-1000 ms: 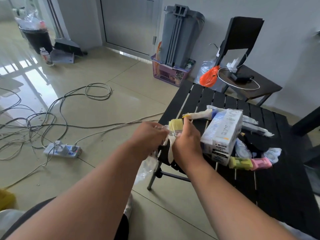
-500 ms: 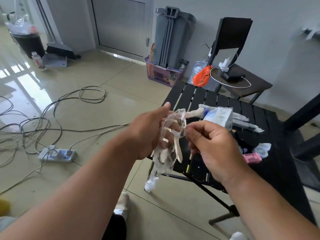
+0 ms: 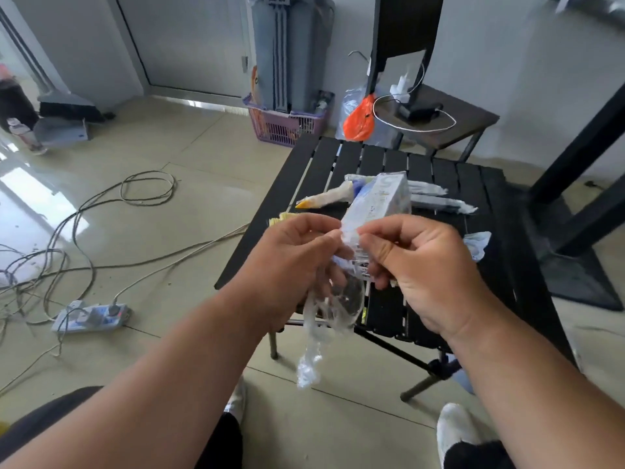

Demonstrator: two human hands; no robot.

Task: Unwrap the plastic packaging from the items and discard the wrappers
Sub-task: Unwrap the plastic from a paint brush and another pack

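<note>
Both hands pinch clear wrapper [image 3: 333, 301] before black table [image 3: 439, 299]: left hand [image 3: 291, 262], right hand [image 3: 422, 265] level; tail hangs straight down.

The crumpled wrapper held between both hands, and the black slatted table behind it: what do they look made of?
Crumpled clear wrapper: thin glossy plastic film, seemingly; it is see-through, creased, and hangs limp from the left hand and right hand. Black slatted table: matte slats with gaps between; painted metal, wood or plastic, cannot tell which.

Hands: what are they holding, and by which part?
Both the left hand and right hand pinch the clear plastic wrapper at its upper end; the rest hangs loose below.
</note>
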